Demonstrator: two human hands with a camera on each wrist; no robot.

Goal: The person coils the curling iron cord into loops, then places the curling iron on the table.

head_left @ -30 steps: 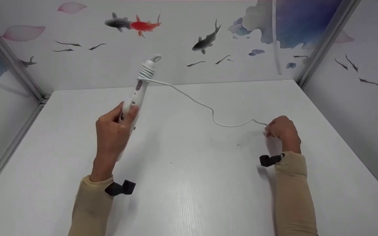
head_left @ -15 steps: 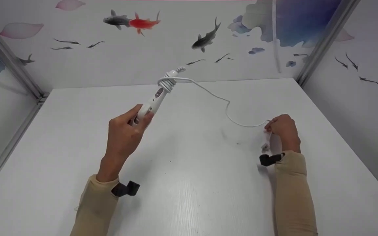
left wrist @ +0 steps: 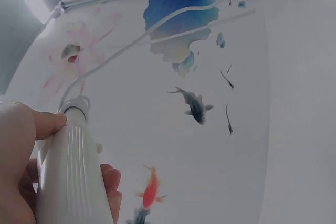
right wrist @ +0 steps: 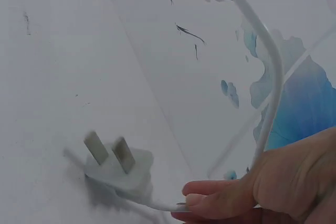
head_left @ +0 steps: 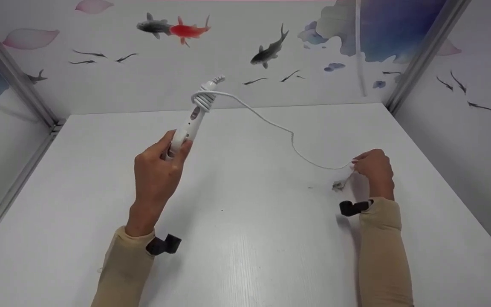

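My left hand (head_left: 156, 175) grips a slim white hair iron (head_left: 194, 121), tilted with its cord end up and to the right. Several turns of white cord (head_left: 205, 101) are wound round that end. From there the cord's loose stretch (head_left: 262, 117) sags across to my right hand (head_left: 374, 168), which pinches it between thumb and fingers. A two-pin plug (right wrist: 123, 169) hangs just below those fingertips, prongs bare, seen from close by in the right wrist view. In the left wrist view the iron's ribbed body (left wrist: 76, 171) lies between thumb and fingers; its lower end is hidden.
Beneath both hands spreads a white table (head_left: 245, 238). Behind it stands a white wall panel (head_left: 228, 55) painted with fish, and metal posts (head_left: 424, 55) mark the corners. A dark wrist camera (head_left: 164, 245) sits at the left cuff, another camera (head_left: 354, 207) at the right.
My left hand has swung the iron rightward, then slightly back left. The cord has come round the front of the coil. The plug now shows below my right hand, which has barely moved.
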